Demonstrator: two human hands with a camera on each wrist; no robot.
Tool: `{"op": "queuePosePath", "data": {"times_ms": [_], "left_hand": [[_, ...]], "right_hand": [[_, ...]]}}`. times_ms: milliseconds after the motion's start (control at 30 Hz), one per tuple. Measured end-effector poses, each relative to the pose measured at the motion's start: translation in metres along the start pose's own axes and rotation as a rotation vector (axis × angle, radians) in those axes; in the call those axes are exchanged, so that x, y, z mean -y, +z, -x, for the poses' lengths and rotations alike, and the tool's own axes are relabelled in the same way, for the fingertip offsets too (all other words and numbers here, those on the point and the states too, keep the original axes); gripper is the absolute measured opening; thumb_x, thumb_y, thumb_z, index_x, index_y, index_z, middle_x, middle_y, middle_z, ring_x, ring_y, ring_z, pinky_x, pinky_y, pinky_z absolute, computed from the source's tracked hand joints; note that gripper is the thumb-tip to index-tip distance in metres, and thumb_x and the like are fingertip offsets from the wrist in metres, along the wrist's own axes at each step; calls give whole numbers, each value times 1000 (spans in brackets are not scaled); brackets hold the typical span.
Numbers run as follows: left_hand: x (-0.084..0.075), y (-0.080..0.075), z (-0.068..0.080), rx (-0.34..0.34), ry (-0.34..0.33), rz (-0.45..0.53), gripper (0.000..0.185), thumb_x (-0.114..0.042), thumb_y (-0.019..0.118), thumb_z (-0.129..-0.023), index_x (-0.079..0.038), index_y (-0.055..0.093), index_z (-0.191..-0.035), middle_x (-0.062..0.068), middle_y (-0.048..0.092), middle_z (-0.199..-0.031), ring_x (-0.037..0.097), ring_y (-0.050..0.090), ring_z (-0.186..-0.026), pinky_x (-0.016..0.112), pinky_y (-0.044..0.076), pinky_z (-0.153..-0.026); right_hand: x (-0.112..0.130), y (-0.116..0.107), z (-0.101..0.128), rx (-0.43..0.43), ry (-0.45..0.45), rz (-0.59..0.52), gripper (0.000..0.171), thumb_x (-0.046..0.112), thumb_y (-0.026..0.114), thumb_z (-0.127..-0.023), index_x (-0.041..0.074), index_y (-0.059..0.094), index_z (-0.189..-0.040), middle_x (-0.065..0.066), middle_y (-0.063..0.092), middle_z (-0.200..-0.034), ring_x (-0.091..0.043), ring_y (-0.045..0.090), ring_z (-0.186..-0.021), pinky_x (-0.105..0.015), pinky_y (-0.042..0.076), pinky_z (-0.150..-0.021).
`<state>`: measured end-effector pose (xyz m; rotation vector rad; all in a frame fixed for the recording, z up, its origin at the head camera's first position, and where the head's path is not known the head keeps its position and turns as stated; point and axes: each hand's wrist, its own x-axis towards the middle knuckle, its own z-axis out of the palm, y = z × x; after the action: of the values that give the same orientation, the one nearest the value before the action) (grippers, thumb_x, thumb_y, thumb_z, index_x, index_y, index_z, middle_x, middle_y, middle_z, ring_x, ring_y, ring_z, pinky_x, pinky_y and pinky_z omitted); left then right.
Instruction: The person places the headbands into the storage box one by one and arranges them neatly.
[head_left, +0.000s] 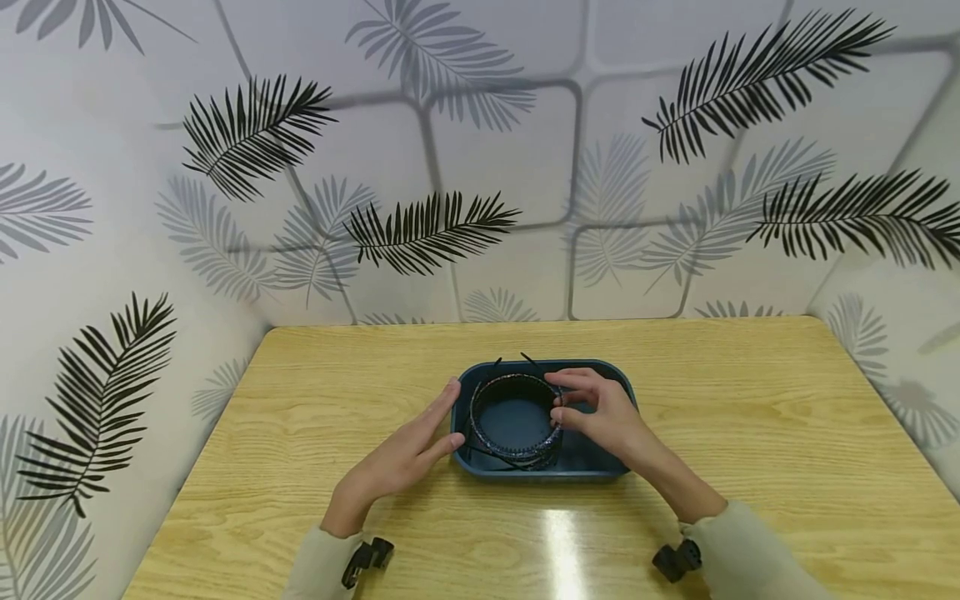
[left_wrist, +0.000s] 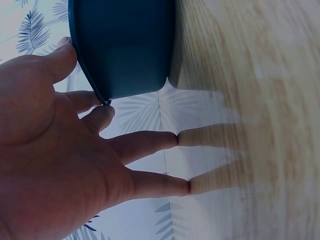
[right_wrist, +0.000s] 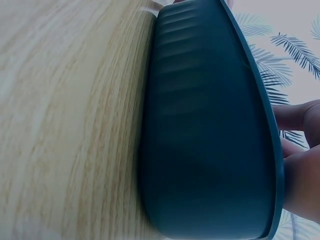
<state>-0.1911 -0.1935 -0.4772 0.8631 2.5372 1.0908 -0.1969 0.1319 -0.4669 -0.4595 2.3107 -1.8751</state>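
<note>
A dark blue plastic bin (head_left: 592, 473) stands on the table with several glittery dark headbands (head_left: 517, 454) inside, together forming a ring in its left half. Their thin black ends stick up at the back and cross at the front left. My left hand (head_left: 405, 454) rests against the bin's left end, fingers mostly straight. Thumb and some fingertips touch the bin's rim (left_wrist: 85, 65) in the left wrist view, while two other fingers reach down to the tabletop. Over the bin, my right hand (head_left: 603, 412) pinches the right side of the headbands; the bin wall (right_wrist: 210, 125) hides its fingertips in the right wrist view.
The wooden table (head_left: 750, 400) extends to both sides of the bin. Behind it rises a pale wall (head_left: 510, 275) with a leaf pattern. A small black device (head_left: 367, 560) sits on each wrist, at the sleeve's edge.
</note>
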Motion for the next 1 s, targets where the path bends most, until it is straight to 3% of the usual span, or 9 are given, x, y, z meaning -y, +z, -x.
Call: {"op": "queuePosePath", "data": {"times_ms": [167, 467, 633, 800, 1000], "left_hand": [[0, 0, 1, -3, 11, 3, 74, -31, 50, -111, -6, 7, -165, 12, 4, -172, 24, 7, -157, 51, 17, -124], [-2, 0, 2, -10, 21, 7, 74, -30, 50, -110, -5, 8, -165, 12, 4, -171, 26, 8, -157, 52, 17, -123], [-2, 0, 1, -9, 23, 7, 73, -30, 50, -110, -5, 8, -165, 14, 4, -171, 27, 8, -157, 52, 16, -123], [-1, 0, 1, -12, 24, 4, 73, -30, 50, -110, -4, 8, -165, 14, 5, -171, 27, 8, -157, 52, 16, -123], [-1, 0, 1, -10, 19, 9, 74, -30, 50, -111, -5, 8, -165, 10, 3, -171, 26, 7, -157, 53, 16, -123]], "right_hand": [[3, 1, 0, 4, -19, 65, 48, -6, 71, -92, -8, 59, -139, -26, 49, -142, -38, 64, -109, -27, 60, -80], [7, 4, 0, -16, -93, 322, 46, -2, 76, -91, -5, 65, -135, -22, 56, -135, -33, 68, -104, -35, 60, -76], [8, 3, 2, -25, -98, 339, 43, -5, 75, -90, -6, 66, -132, -22, 57, -134, -33, 65, -102, -26, 59, -66], [7, 4, 1, -28, -85, 321, 41, -7, 73, -91, -5, 67, -131, -22, 57, -134, -31, 64, -98, -26, 59, -64], [8, 2, 0, -27, -73, 264, 39, -10, 68, -92, -7, 66, -132, -24, 57, -134, -20, 70, -74, -29, 60, -64]]}}
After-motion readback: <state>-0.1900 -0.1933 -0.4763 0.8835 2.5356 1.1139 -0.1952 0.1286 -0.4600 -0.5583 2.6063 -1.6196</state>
